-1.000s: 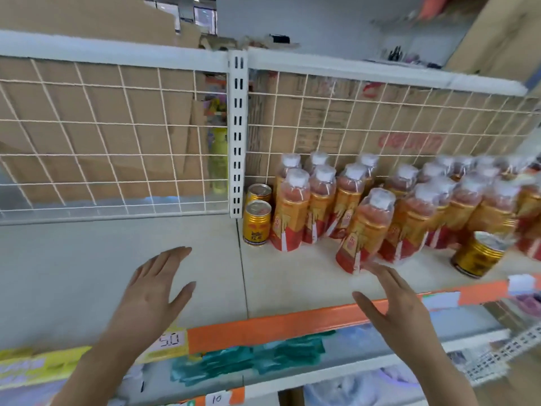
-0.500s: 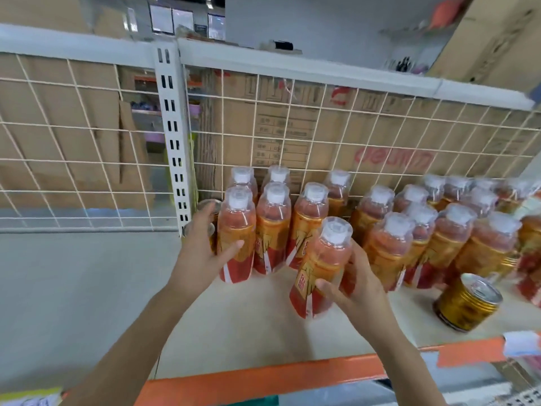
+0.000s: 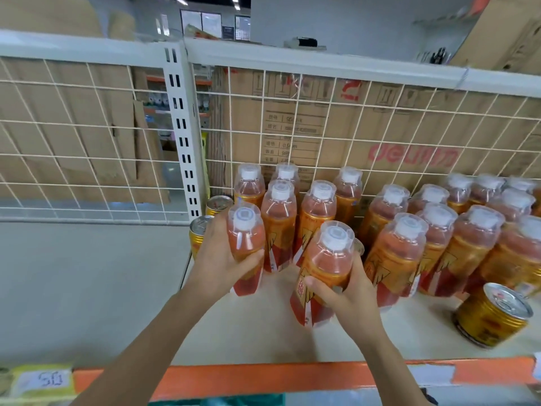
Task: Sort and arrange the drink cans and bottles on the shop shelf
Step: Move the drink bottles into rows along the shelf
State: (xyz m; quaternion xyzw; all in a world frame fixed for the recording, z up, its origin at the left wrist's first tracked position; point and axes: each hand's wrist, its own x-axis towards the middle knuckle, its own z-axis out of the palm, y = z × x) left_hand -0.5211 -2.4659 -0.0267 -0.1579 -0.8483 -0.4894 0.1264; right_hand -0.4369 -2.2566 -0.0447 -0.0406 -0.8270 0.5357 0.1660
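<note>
Orange drink fills both held bottles, seen from the head camera. The left hand [image 3: 216, 259] wraps the left bottle [image 3: 246, 238] at the pack's end, and the right hand [image 3: 348, 297] clasps the tilted front bottle [image 3: 328, 259], probably to regroup them. Two cans [image 3: 202, 230] stand behind the left hand; contact is unclear. A stray can [image 3: 491, 315] sits apart on the shelf [image 3: 87, 288].

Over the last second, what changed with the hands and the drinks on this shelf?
Both hands, open and empty over the shelf edge, reached in. The left hand now grips the front-left bottle; the right hand grips the leaning front bottle. The cans by the post, the lone can at right and the other bottles stayed put.
</note>
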